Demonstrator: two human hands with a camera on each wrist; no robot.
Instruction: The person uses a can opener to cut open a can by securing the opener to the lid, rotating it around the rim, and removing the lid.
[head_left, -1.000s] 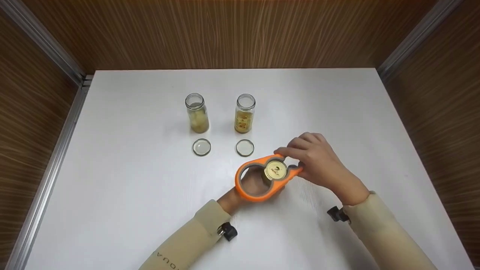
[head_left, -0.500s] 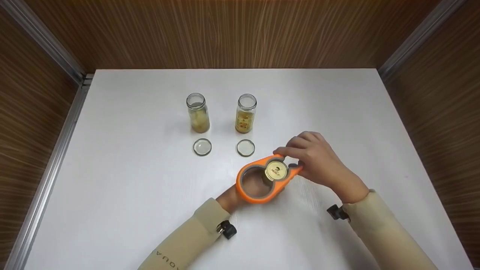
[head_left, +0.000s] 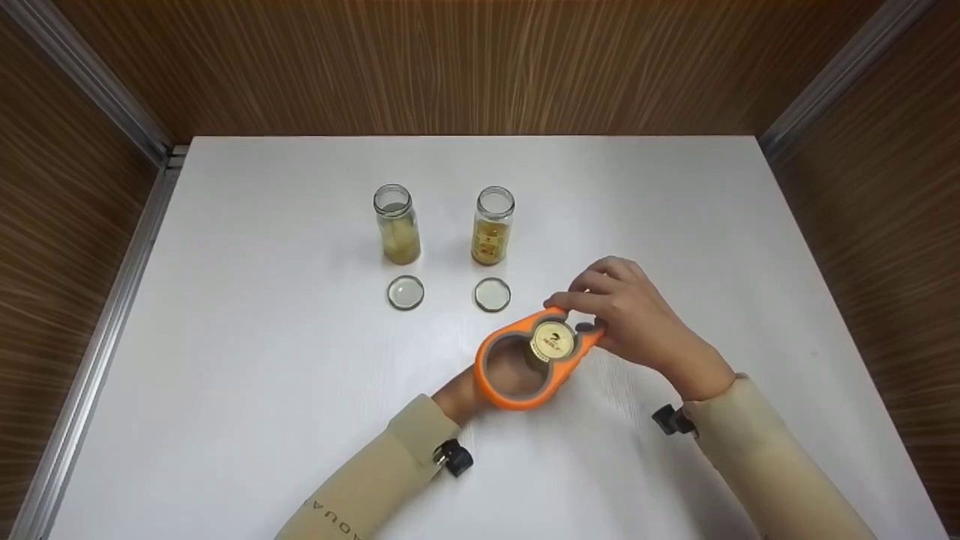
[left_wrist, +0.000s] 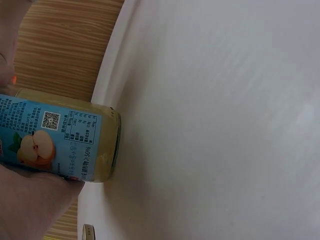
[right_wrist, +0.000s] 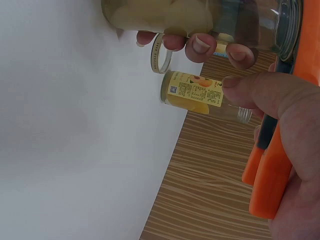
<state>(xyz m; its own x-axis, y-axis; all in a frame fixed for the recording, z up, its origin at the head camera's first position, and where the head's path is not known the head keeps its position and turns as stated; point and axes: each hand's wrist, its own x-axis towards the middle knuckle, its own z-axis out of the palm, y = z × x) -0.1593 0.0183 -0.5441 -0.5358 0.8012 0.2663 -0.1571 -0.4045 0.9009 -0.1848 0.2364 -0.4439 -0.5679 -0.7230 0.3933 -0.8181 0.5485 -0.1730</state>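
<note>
My left hand (left_wrist: pixel 35 207) grips a glass fruit jar (left_wrist: pixel 102 140) with a blue apple label, close over the white table. In the head view the hand and jar are mostly hidden beneath an orange jar opener (head_left: pixel 491 386). The jar's gold lid (head_left: pixel 553 340) sits in the opener's smaller, grey-lined hollow. With fingers and thumb at the two handle ends, my right hand (head_left: pixel 626 319) holds the opener from the right. Pale fruit pieces show through the jar (right_wrist: pixel 165 15) in the right wrist view, with left fingertips curled around it.
Two lidless glass jars stand further back, one with pale contents (head_left: pixel 401 240) and one with yellow contents (head_left: pixel 490 240). In front of them lie two loose lids, left (head_left: pixel 406 292) and right (head_left: pixel 493 295). Wood-patterned panels (head_left: pixel 465 67) border the white table.
The opener has turned slightly counterclockwise in the head view: its handle ends shifted up and left, its round end down and right. My right hand moved with it; my left hand kept its grip.
</note>
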